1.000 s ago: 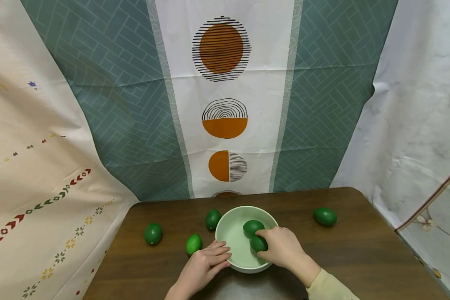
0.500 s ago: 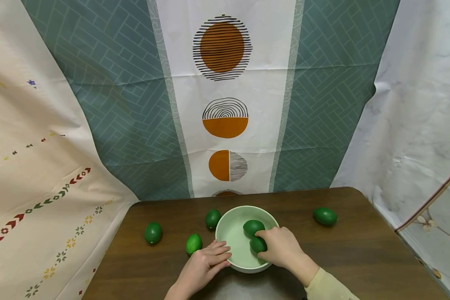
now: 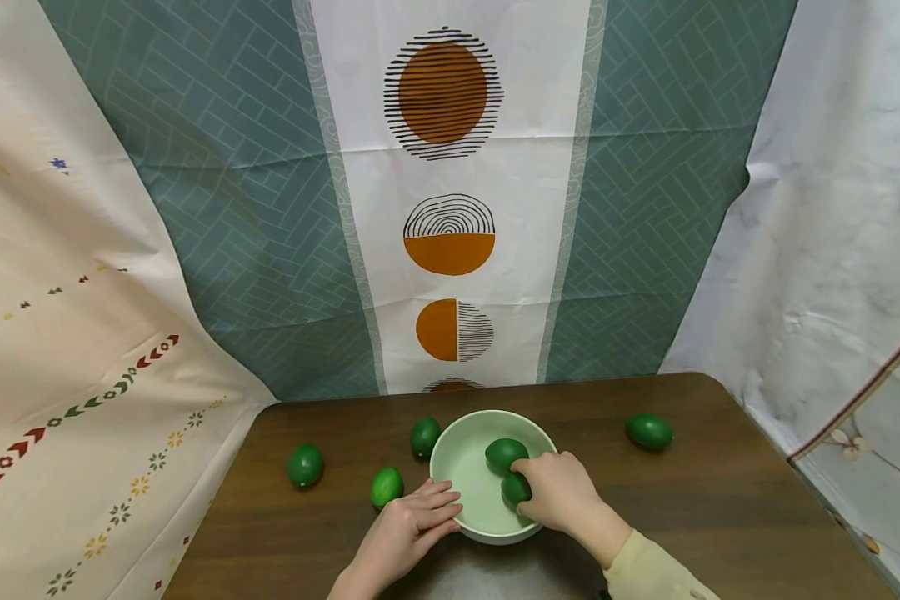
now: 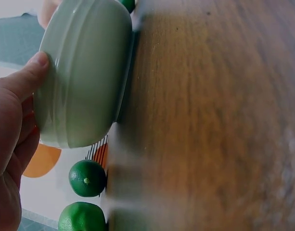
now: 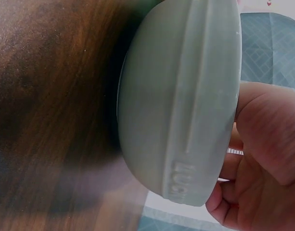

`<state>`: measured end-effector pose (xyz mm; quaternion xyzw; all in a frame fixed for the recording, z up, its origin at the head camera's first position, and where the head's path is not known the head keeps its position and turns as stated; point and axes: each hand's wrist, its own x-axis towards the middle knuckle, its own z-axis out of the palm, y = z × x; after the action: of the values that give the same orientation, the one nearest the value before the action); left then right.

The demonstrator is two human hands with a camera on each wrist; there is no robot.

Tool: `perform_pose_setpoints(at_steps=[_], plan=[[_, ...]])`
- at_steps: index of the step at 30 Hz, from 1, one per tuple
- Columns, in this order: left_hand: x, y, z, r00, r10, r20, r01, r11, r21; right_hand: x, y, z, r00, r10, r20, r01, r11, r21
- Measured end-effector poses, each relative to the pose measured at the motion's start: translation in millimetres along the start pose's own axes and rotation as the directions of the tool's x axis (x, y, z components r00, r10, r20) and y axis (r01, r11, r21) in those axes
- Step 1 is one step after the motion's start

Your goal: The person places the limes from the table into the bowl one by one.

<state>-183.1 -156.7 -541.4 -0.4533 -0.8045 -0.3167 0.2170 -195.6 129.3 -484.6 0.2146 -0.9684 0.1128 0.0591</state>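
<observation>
A pale green bowl (image 3: 457,454) stands on the brown table, with two dark green limes inside. My left hand (image 3: 408,529) holds the bowl's left rim, its fingers reaching over the edge. In the left wrist view, the left thumb (image 4: 34,70) lies against the rim. Over the bowl's right side, my right hand (image 3: 566,496) grips the nearer lime (image 3: 515,490) between thumb and fingers; part of that lime is hidden. The farther lime (image 3: 506,454) touches it. In the right wrist view, the bowl wall (image 5: 161,110) hides the right fingertips.
Left of the bowl lie a dark lime (image 3: 424,437), a brighter green lime (image 3: 387,487) and, farther out, another lime (image 3: 305,465). One more lime (image 3: 649,432) lies at the back right of the table (image 3: 705,500). A patterned cloth (image 3: 465,175) hangs behind.
</observation>
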Motion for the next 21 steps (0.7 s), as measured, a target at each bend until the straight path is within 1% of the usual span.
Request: perform_pose_setpoints(at_steps=[8, 13, 21], plan=[[-0.6, -1.8, 0.2, 1.0, 0.0, 0.001, 0.0, 1.0, 0.002, 0.9, -1.6, -0.8, 1.0, 0.004, -0.007, -0.004, 1.0, -0.023], [-0.7, -2.1, 0.4, 1.0, -0.019, 0.01, 0.019, 1.0, -0.013, 1.0, -2.0, -1.4, 1.0, 0.008, -0.011, -0.009, 1.0, -0.022], [-0.2, -0.5, 0.4, 1.0, -0.005, -0.004, 0.005, 1.0, -0.005, -0.7, -1.6, -1.1, 0.999, -0.008, -0.048, 0.008, 1.0, -0.01]])
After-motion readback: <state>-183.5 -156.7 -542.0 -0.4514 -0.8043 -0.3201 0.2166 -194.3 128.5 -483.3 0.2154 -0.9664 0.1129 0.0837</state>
